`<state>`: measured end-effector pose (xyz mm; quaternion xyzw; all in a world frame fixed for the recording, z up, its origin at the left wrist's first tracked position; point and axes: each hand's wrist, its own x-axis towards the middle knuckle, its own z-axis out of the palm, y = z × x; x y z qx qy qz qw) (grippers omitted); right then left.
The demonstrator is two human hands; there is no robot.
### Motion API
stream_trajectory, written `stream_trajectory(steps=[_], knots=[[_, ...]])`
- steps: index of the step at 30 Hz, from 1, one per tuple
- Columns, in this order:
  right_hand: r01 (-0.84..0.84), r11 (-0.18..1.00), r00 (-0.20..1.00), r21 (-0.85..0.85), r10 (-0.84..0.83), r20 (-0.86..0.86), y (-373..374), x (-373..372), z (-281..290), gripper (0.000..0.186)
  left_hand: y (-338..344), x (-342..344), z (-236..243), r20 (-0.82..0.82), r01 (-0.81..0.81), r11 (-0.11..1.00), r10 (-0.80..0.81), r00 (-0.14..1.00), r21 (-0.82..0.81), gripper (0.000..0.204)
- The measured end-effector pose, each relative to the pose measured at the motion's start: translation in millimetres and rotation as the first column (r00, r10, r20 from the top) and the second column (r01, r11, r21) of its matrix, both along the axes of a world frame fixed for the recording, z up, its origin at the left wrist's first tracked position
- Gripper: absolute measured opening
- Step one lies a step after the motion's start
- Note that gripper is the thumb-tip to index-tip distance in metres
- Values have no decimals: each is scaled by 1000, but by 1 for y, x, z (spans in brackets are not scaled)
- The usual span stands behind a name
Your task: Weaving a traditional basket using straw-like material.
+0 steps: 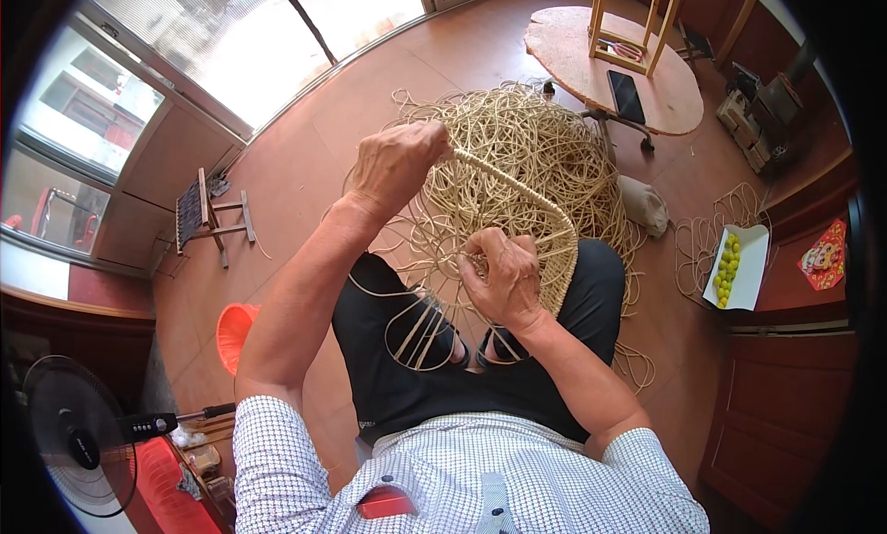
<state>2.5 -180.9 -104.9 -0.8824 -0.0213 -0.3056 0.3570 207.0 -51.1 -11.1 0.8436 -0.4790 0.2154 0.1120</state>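
Across my lap rests a partly woven piece of pale cord [560,222], with a thick wrapped rim along its far and right side. Loose strands [420,335] fan out toward its left and near side. My left hand [399,163] is closed in a fist at the far left end of the rim, round what looks like cord; its fingertips are hidden. Over the middle of the weave, my right hand [506,280] has its fingers curled and pinched on the strands. Which strand it grips is covered by the fingers.
A large heap of loose cord [531,132] lies on the floor just ahead. Behind it stands a round table [564,35] with a wooden frame and a black phone [625,96]. To the right is a white tray [750,257] of yellow-green fruit; at left, a stool [214,215] and a fan [83,442].
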Motion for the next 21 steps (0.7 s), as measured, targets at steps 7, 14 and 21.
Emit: stream_trajectory(steps=[7,14,21], knots=[[-1,1000,999,30,0,53,2,-3,4,24,0,-3,2,-108,-7,998,0,994,-58,14],[-1,999,999,39,-1,48,4,-16,4,26,9,-29,26,-109,55,990,-70,992,-130,15],[-25,999,996,48,21,86,6,-34,12,27,14,-61,52,-50,88,989,-95,994,-119,17]])
